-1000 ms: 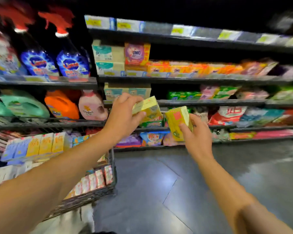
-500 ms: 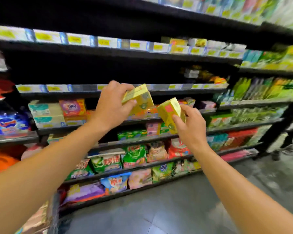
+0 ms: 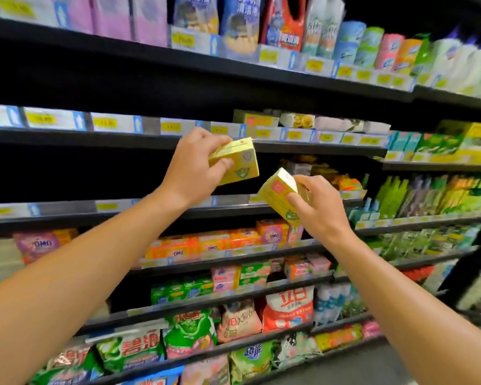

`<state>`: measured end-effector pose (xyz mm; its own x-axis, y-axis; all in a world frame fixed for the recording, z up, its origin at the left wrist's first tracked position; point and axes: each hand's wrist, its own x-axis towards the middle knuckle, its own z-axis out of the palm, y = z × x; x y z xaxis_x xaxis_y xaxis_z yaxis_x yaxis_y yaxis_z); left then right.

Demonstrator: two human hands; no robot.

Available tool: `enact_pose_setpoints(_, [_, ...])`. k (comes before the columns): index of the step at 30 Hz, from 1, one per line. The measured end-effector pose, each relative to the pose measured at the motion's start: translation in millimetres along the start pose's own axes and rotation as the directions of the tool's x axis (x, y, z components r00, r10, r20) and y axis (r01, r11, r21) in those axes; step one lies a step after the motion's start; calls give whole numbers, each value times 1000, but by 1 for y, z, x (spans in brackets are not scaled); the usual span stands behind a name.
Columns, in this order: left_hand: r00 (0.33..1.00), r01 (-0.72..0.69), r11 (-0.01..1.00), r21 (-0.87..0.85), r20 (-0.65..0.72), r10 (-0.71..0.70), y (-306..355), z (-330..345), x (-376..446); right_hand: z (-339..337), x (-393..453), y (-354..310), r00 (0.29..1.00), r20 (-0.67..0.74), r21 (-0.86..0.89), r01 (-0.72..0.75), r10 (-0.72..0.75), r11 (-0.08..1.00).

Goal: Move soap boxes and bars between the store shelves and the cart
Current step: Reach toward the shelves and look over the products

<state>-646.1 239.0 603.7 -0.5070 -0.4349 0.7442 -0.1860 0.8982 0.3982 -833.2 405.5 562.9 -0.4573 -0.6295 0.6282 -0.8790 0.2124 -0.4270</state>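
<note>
I see two yellow cardboard soap boxes raised in front of dark store shelves [image 3: 289,151], one in each bare hand. My left hand [image 3: 190,165] grasps the left soap box [image 3: 238,162], a crisp-edged rectangular carton with a matte printed face, fingers curled over its top and thumb pressed to its front; its long axis runs roughly level, tipped slightly up toward the right. My right hand [image 3: 321,207] pinches the right soap box [image 3: 279,194] near its lower end, and this carton tilts, long axis running from upper left down to lower right, a pale end flap facing up. The two boxes sit near each other without touching. Behind them, glossy detergent bags [image 3: 288,309] and orange soap packs [image 3: 211,245] fill the lower shelves.
</note>
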Motion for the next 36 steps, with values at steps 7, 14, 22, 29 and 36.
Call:
enact_pose_setpoints(7, [999, -46, 996, 76, -4, 46, 6, 45, 94, 3, 72, 50, 995, 6, -40, 96, -96, 995])
enact_pose_setpoints(14, [999, -37, 980, 196, 7, 36, 9, 79, 170, 16, 125, 98, 984, 70, 9, 161, -161, 987])
enact_pose_setpoints(22, [999, -7, 932, 362, 33, -5, 9, 106, 209, 27, 175, 136, 950, 136, 131, 263, -281, 956])
enact_pose_setpoints(29, [996, 22, 910, 415, 70, -56, 11, 126, 217, 33, 190, 149, 925, 135, 225, 321, -356, 920])
enact_pose_setpoints(36, [992, 105, 898, 427, 23, -127, 6, 137, 222, 45, 198, 155, 921, 143, 261, 318, -362, 911])
